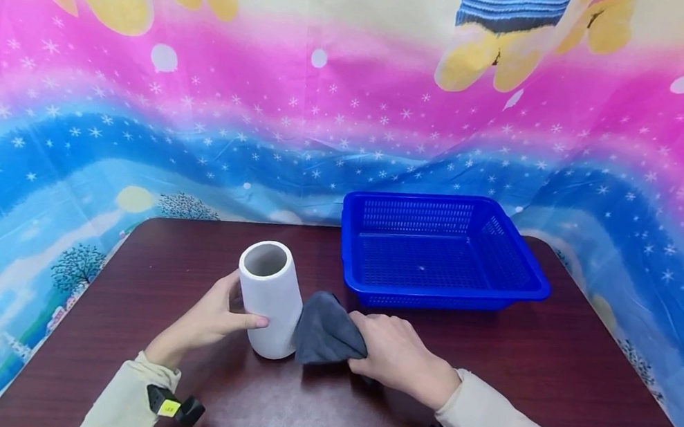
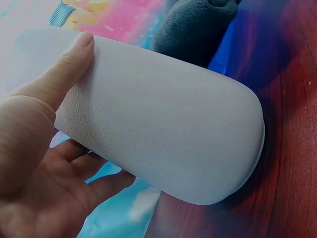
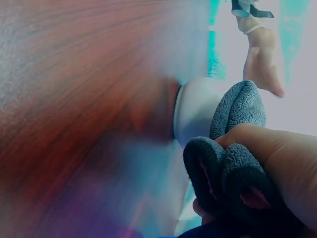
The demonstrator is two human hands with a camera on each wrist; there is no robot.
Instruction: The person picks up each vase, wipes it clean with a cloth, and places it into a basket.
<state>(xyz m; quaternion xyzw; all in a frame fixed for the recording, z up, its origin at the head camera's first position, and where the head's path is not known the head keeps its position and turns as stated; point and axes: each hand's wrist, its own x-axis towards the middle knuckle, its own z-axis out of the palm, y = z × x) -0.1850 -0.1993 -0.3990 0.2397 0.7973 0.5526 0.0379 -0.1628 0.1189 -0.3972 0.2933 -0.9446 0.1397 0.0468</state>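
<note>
Left hand [image 1: 212,315] curled round upright white vase [image 1: 269,296] on the table [image 1: 550,374], long axis vertical, right hand [image 1: 399,355] bunching grey cloth [image 1: 325,330] against its right flank, blue basket [image 1: 536,276] behind

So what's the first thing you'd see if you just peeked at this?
Probably the white vase standing upright near the middle of the dark wooden table, held by the left hand while the right hand presses a grey cloth against its side. Just behind sits a bright blue basket, in front of a pink and blue starry backdrop.
</note>
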